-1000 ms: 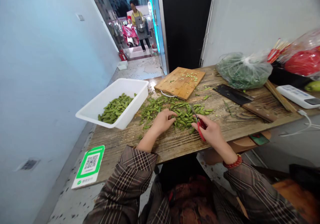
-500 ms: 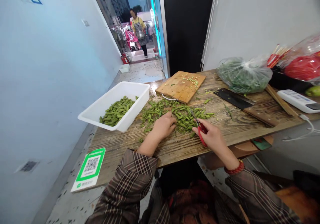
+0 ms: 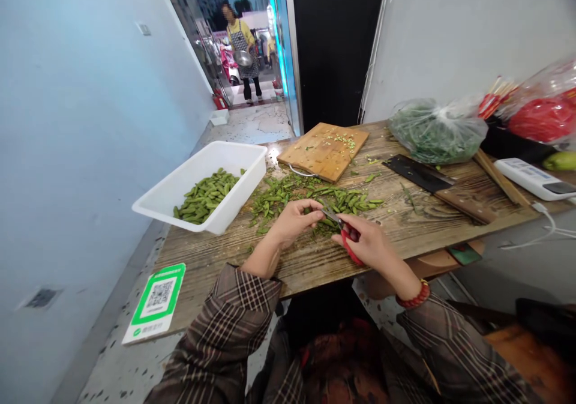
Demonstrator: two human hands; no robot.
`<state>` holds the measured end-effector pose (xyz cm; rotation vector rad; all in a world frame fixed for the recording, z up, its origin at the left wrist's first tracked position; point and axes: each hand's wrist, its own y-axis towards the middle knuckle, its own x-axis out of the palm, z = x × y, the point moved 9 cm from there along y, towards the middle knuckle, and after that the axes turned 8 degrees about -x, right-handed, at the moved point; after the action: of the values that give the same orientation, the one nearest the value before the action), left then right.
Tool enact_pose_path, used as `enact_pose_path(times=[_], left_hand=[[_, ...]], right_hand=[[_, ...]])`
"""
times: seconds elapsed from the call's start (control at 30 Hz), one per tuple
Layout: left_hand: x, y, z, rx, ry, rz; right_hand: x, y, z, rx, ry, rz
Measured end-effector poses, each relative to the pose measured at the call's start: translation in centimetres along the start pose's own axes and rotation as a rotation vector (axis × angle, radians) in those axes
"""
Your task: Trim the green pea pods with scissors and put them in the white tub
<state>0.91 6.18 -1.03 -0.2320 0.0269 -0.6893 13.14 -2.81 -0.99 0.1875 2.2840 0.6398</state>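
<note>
The right hand (image 3: 366, 240) is closed around the red handles of a pair of scissors (image 3: 344, 236), whose blades point up and across to the fingertips of the left hand (image 3: 294, 219). The left hand has its thumb and fingers drawn together over the pods; whether a pod is pinched between them is too small to tell. A red beaded bracelet (image 3: 414, 295) circles the right wrist.

Just beyond and beneath both hands, loose green pods (image 3: 346, 200) lie spread over the wooden table (image 3: 207, 272). Farther out, straight ahead of the hands, sits a cutting board (image 3: 321, 152) with small pale bits scattered on it. Left of the left hand stands a white tub (image 3: 234, 212) with a heap of pods inside, and nearer the person on that side lies a green-and-white QR code card (image 3: 155, 302).

To the right of the right hand lies a cleaver (image 3: 438, 189), its wooden handle toward the table's near edge. Beyond it rests a clear bag of greens (image 3: 436, 131), with a white power strip (image 3: 533, 177) farther right. Well ahead, in the doorway, a person in a checked apron (image 3: 243, 47) holds a metal bowl (image 3: 243, 59).
</note>
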Motion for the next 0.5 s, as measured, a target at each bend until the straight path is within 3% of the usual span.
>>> enact_pose_path(times=[0.5], left_hand=[[0.85, -0.27, -0.01, -0.032, 0.111, -0.053]], right_hand=[[0.3, 0.36, -0.6, -0.064, -0.098, -0.028]])
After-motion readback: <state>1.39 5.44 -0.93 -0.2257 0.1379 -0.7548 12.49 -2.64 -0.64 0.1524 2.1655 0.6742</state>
